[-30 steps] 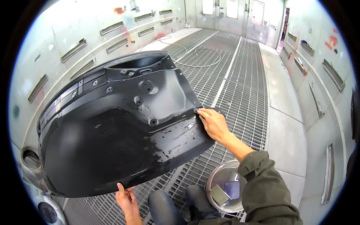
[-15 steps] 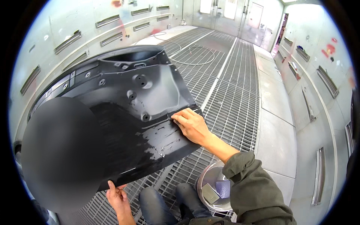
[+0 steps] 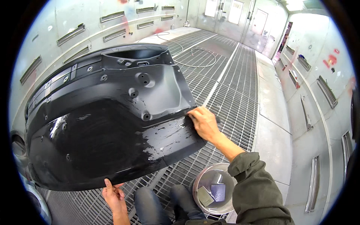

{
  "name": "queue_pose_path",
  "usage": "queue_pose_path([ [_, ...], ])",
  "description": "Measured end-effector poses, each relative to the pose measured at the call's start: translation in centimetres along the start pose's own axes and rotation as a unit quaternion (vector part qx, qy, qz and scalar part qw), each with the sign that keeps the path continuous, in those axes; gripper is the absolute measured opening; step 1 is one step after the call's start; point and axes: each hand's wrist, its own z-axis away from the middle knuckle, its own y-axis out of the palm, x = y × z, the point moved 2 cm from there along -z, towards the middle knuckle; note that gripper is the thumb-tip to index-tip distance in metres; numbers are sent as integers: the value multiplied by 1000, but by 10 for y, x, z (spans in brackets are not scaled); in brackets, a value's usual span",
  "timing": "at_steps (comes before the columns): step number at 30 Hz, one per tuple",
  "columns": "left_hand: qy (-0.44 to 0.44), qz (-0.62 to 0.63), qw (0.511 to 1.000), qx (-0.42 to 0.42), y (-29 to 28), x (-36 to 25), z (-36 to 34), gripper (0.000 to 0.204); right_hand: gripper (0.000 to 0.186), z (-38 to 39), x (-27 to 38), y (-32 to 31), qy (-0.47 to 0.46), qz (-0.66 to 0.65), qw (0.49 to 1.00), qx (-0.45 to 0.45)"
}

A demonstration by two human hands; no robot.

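Observation:
A large black car body panel point(image 3: 99, 140), curved and dotted with round bolt holes, lies tilted in front of me. Wet, shiny patches point(image 3: 165, 137) spread over its right part. My left hand point(image 3: 114, 197) grips the near lower edge, thumb on top and fingers curled beneath. At the panel's right end, my right hand point(image 3: 205, 123) is closed, its bent fingertips pressed on the surface beside a raised ridge. Whatever those fingers may hold is hidden.
Near my right knee stands a round bucket point(image 3: 231, 180) with water, a green-grey pad point(image 3: 205, 196) and a purple pad point(image 3: 218, 192). Metal grating point(image 3: 236, 97) covers the floor, with a hose point(image 3: 204, 65) coiled farther off. Pale walls point(image 3: 315, 56) flank both sides.
My right hand has slid rightward along the ridge to the panel's right end. My left hand keeps its hold on the near edge. The view has shifted slightly.

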Motion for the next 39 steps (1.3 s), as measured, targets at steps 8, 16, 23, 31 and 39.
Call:
queue_pose_path([
  [8, -11, 1, 1000, 25, -14, 12, -6, 47, 17, 7, -45, -14, 26, 25, 999, 3],
  [16, -4, -12, 999, 30, -20, 11, -7, 47, 15, -7, -9, 2, -32, -35, 999, -2],
  [23, -16, -14, 1000, 20, -13, 14, -6, 46, 18, 45, -96, -30, 118, 163, 976, 87],
  [31, -7, -3, 999, 53, -14, 7, -7, 47, 30, 14, -26, -15, 9, 17, 1000, -7],
  [39, -18, 4, 998, 60, -5, 7, -2, 49, 31, -29, 126, 46, -132, -66, 989, -1],
])
